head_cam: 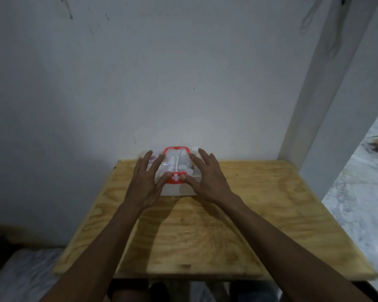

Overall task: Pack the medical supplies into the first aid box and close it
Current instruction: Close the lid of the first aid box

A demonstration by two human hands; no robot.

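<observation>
Clear-lidded first aid box [176, 188] holding white bottles, left hand [146, 185], right hand [208, 179] spread flat on lid.

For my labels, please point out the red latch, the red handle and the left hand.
red latch [176, 178]: head view, on its white cross.
red handle [176, 148]: head view, top bar.
left hand [147, 184]: head view, back of hand.

A light plywood tabletop with swirling grain [260, 203] is seen pushed up against a scuffed white plaster wall [140, 73]. A white square pillar [327, 94] is set at the right, with grey marbled floor tiles [362, 192] spread beyond it.
</observation>
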